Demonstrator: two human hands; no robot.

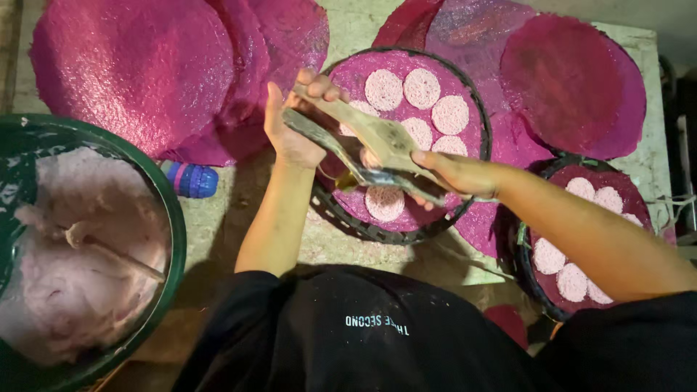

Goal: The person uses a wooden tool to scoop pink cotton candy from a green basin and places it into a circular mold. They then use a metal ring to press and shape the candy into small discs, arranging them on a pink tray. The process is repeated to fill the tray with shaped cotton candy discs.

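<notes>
Seen from a camera on the person's head, looking straight down at a work table (348, 22). Both bare forearms reach away from a black-clad body at the near edge.

The left hand (294, 120) is closed around the handles of a hinged wooden press (367, 141), thumb and fingers wrapped tight at its far-left end. The right hand (454, 173) grips the other end of the press, fingers curled under it and thumb on top. The press lies slantwise between the hands, its two flat paddles nearly together.

The press hovers over a round black tray (481, 116) lined with magenta cloth, at the middle of the table. On the cloth lie pale pink dough discs (383, 89), several in a cluster at the far side and one (384, 202) at the near side, just under the press.

To the right, near the right forearm, sits a second round tray (524, 270) with more pink discs (549, 255), partly hidden by the arm. Large round magenta sheets (134, 69) overlap at the far left and more (566, 80) at the far right.

At the near left stands a green tub (173, 218) full of pale pink dough (65, 290), a spoon-like tool (109, 250) stuck in it. Between tub and tray lies a small blue bottle (190, 179).
</notes>
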